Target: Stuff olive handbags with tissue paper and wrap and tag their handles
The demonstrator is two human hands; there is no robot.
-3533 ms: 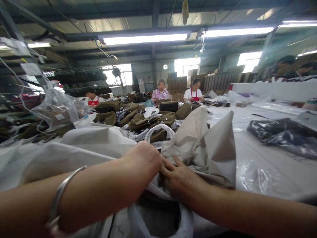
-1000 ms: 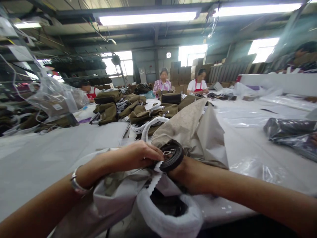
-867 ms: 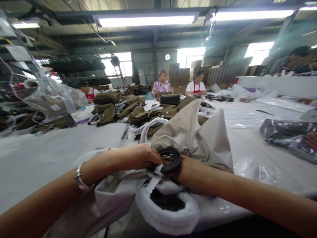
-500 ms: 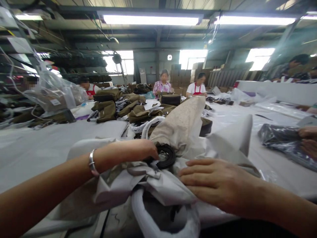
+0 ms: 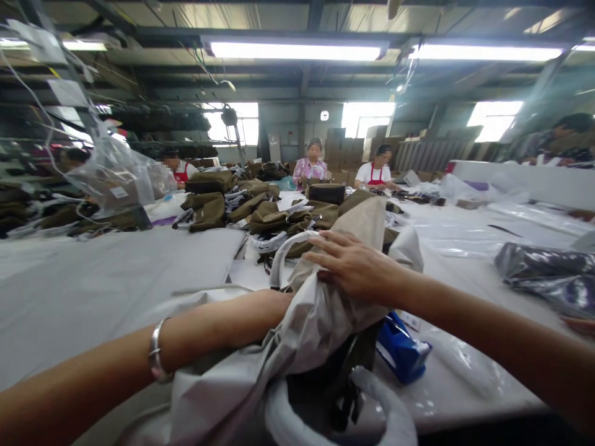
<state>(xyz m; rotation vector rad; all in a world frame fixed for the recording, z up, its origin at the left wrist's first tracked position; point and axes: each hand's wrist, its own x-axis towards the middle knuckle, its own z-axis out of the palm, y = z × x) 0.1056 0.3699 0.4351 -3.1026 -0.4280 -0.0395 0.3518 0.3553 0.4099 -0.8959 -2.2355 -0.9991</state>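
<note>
My left hand (image 5: 274, 305), below a silver bracelet on the wrist, reaches into the folds of a pale grey-white sheet (image 5: 223, 384), which looks like paper or thin lining. Its fingers are hidden there. My right hand (image 5: 353, 266) lies over the raised far part of the sheet, fingers stretched out flat on it. Under the sheet is a dark olive bag (image 5: 365, 353), partly covered. A white-wrapped handle (image 5: 297, 418) loops toward me, with a dark buckle or clip hanging beside it. Another wrapped handle (image 5: 281, 260) stands at the far side.
A blue item (image 5: 404, 350), perhaps a tape dispenser, stands right of the bag. Olive bags (image 5: 207, 210) are heaped ahead. Dark goods in clear plastic (image 5: 548, 279) lie at the right, near a co-worker's hand. Several people work across the table (image 5: 116, 266).
My right hand has moved up and left onto the sheet. My left hand has gone deeper into the folds. The coiled black strap is out of sight. The blue item has come into view.
</note>
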